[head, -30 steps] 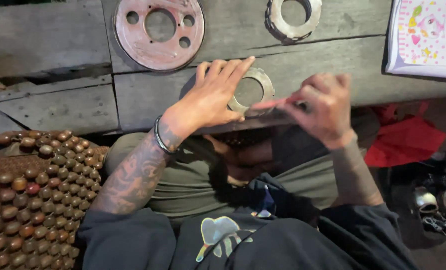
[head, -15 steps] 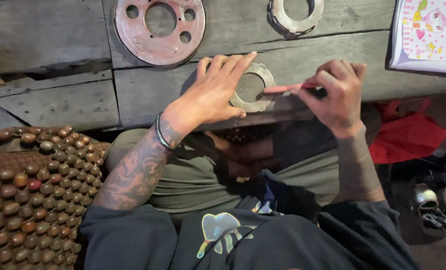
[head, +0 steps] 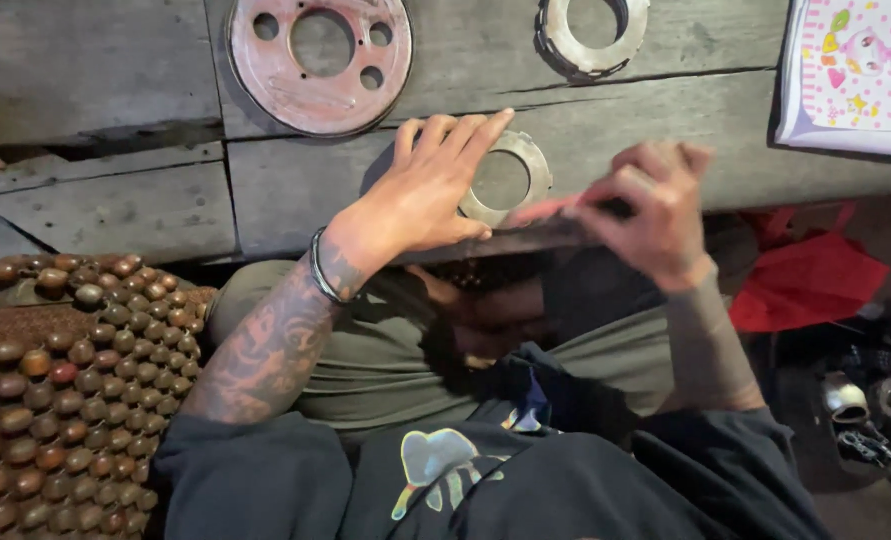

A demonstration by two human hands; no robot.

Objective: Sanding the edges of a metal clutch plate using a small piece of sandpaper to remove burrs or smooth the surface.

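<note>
Left hand (head: 427,190) flat, pinning metal ring (head: 510,180) | right hand (head: 655,205) gripping red tool (head: 550,208) (blurred)

Flat grey metal ring (head: 508,180) lay on wooden plank bench (head: 145,205), near front edge; left hand (head: 420,190) rested flat on ring's left side; right hand (head: 655,205) just right of ring; large round rust-red perforated metal disc (head: 317,60) behind left hand; toothed grey metal ring (head: 593,30) behind right; pink dotted paper sheet (head: 855,70) at far right; brown wooden bead mat (head: 55,390) left of person, below bench.

dull metal ring (head: 506,180), rusty disc (head: 318,62), rough wooden planks (head: 135,205)
</note>
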